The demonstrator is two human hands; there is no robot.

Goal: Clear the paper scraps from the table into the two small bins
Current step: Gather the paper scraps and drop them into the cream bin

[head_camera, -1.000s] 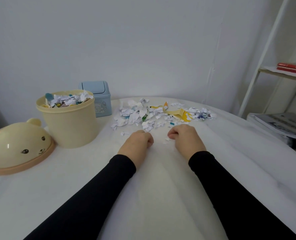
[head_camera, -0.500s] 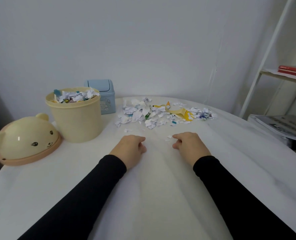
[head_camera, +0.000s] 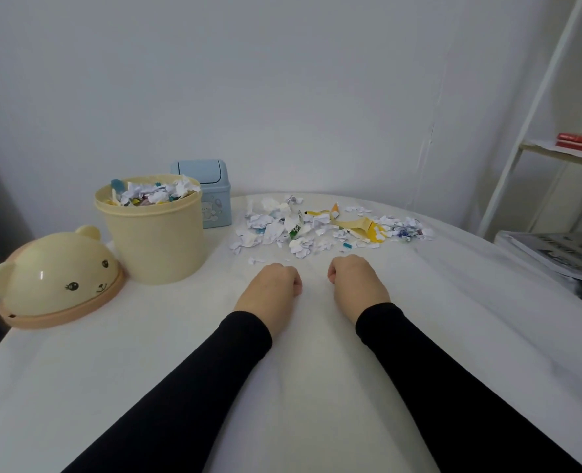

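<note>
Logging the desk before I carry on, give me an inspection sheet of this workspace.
Surface: round white-clothed table, wrinkled.
Job's things: torn white and coloured paper scraps heaped at the far side; cream round plastic bin open, filled to its rim; pale blue swing-lid bin behind it, lid shut.
Clutter: cream bear-face dome lid lying left of the cream bin.
Grippers: left hand and right hand rest on the cloth, fingers curled under; contents hidden.
Cables: nothing seen.
Surroundings: white wall, white shelf frame with red books, stacked printed papers.
</note>
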